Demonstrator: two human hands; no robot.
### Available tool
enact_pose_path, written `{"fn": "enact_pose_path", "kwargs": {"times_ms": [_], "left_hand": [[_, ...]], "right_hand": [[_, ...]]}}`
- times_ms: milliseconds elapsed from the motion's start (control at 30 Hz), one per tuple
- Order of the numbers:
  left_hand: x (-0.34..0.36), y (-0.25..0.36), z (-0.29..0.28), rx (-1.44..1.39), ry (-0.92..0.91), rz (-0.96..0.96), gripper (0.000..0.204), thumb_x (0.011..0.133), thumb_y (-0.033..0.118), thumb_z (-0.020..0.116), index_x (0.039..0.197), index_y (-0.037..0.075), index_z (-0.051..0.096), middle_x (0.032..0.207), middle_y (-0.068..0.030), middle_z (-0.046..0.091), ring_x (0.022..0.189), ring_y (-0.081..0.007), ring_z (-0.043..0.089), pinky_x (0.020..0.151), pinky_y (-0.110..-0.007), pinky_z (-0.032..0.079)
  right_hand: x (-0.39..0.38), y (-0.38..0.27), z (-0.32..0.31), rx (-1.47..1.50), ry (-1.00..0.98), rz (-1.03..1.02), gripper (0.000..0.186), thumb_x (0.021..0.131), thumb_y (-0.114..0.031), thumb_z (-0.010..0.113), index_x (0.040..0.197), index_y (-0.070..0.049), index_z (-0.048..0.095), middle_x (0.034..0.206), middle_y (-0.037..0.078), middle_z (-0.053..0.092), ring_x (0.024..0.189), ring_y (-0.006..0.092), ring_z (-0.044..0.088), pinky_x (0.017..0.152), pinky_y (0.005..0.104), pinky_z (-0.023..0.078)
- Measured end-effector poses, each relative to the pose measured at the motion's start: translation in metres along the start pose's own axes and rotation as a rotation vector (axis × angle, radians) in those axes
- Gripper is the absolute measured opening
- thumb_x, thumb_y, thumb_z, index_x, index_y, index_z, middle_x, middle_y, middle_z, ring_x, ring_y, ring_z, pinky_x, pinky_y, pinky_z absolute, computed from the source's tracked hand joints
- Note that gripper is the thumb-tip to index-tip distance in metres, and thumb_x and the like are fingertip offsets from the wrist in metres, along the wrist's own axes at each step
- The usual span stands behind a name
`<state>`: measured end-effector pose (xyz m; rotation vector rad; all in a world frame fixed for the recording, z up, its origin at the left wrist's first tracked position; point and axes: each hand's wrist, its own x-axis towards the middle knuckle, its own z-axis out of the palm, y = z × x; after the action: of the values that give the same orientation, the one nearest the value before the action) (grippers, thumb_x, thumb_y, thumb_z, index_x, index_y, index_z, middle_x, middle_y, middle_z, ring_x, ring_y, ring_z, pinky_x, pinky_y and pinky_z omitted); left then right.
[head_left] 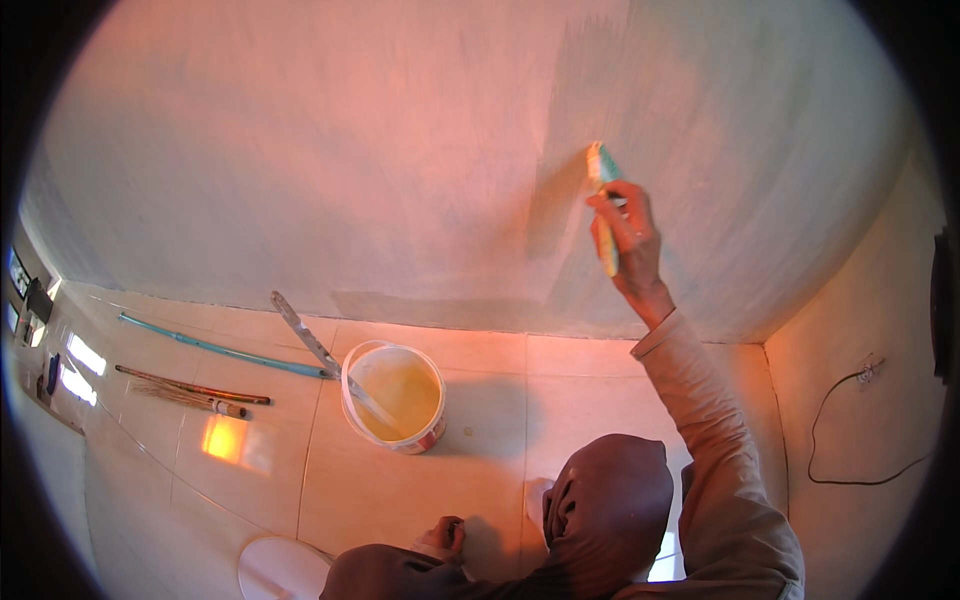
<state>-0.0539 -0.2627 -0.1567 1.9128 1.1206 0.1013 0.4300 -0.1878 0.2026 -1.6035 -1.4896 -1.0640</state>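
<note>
My right hand (628,238) is raised against the wall (400,150), its fingers closed round the handle of a paintbrush (606,205). The brush has a yellowish handle and pale bristles, which point upward at the wall. A darker, wet-looking patch (575,100) spreads around the bristles. What looks like my left hand (447,535) is low beside my left knee, near the floor. The knee partly hides it, and its fingers are too dark and small to read. In front of me stands a white bucket (436,415) of yellowish liquid, with a long flat stick (305,335) leaning in it.
Left of the bucket, a teal pole (230,350) and a thin-twig broom (190,396) lie on the tiled floor (400,500). A white round object (275,568) sits at the lower left. A black cable (825,440) hangs from a socket on the right wall.
</note>
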Motion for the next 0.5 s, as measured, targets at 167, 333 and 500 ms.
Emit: {"fn": "enact_pose_path", "kwargs": {"times_ms": [167,333,500], "left_hand": [[-0.007,0.023,-0.014,0.038,0.007,-0.022,0.023,0.099,0.034,0.063,0.114,0.016,0.063,0.088,-0.0174,0.073,0.084,-0.0366,0.073,0.072,-0.047,0.055],[-0.003,0.011,-0.008,-0.002,0.025,0.023,0.022,0.099,0.032,0.064,0.114,0.016,0.063,0.088,-0.0182,0.073,0.084,-0.0377,0.072,0.072,-0.047,0.055],[-0.005,0.02,-0.007,0.041,0.025,-0.03,0.022,0.098,0.033,0.063,0.113,0.017,0.064,0.091,-0.0182,0.073,0.087,-0.0386,0.072,0.074,-0.048,0.055]], "right_hand": [[-0.025,-0.018,0.026,0.137,-0.187,0.012,0.03,0.074,0.004,0.075,0.101,-0.01,0.069,0.108,0.008,0.059,0.1,0.0298,0.063,0.074,0.0393,0.057],[-0.011,-0.006,0.003,0.232,-0.255,0.029,0.033,0.075,0.002,0.075,0.104,-0.012,0.069,0.106,0.005,0.061,0.097,0.0264,0.064,0.075,0.0377,0.057],[0.062,0.008,-0.035,-0.002,-0.126,-0.157,0.032,0.077,0.003,0.073,0.105,-0.013,0.068,0.107,0.003,0.063,0.097,0.0254,0.064,0.074,0.0368,0.057]]}}
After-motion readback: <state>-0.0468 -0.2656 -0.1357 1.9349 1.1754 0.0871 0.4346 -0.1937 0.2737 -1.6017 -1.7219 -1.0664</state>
